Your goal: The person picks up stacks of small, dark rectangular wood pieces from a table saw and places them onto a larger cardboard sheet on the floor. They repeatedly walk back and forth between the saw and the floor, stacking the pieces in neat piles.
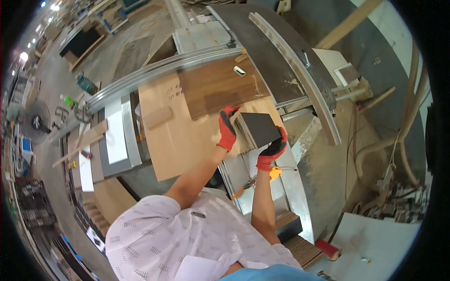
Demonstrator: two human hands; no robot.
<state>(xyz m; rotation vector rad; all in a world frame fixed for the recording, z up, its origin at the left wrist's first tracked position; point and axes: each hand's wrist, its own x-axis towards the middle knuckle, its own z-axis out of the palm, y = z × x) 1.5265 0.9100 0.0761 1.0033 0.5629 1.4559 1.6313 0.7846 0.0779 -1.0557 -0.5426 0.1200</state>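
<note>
Between my two gloved hands is a stack of small rectangular boards (260, 128), with a dark top face and light brown edges. My left hand (227, 130), in a red and black glove, presses on the stack's left side. My right hand (273, 150), gloved the same way, wraps round its right near corner. Beneath and left of the stack lies a light wood-coloured panel (173, 140). On that panel rests a darker wood-grain board (220, 86). A small white and black object (239, 70) sits on the darker board.
A metal rail (159, 65) crosses behind the panels. To the right runs a long fence bar (300, 77) over a dark machine table. More stacked boards (288, 227) stand by my right forearm. An orange-yellow tool (275, 173) lies near my right wrist. A fan (37, 121) is far left.
</note>
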